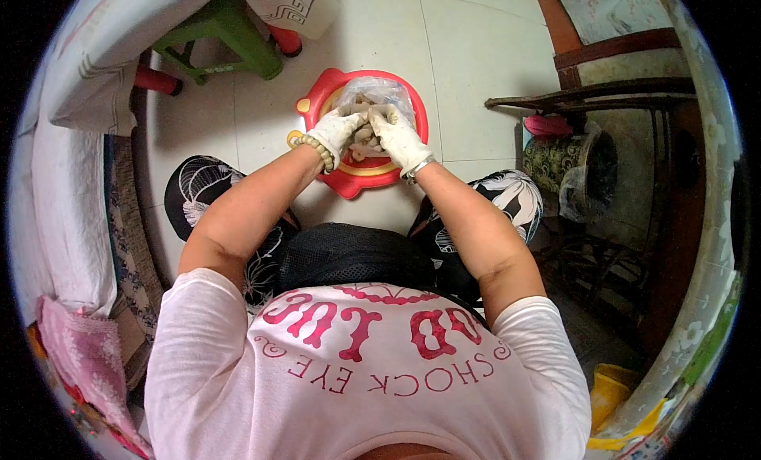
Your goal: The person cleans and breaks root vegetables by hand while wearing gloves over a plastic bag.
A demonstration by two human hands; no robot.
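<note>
My left hand and my right hand, both in whitish work gloves, meet with their fingertips together above a clear plastic bag. The fingers of both are closed in a pinch; what lies between them is too small or hidden to name. Several beige-brown lumpy pieces lie in the bag below my hands, their kind unclear. The bag rests on a round red and yellow plastic piece on the floor, between my knees. My gloves hide part of the bag and its contents.
A green plastic stool stands at the upper left beside a cloth-covered table. On the right are a dark wooden frame, a patterned round container and a pink item. Pale tiles form the floor.
</note>
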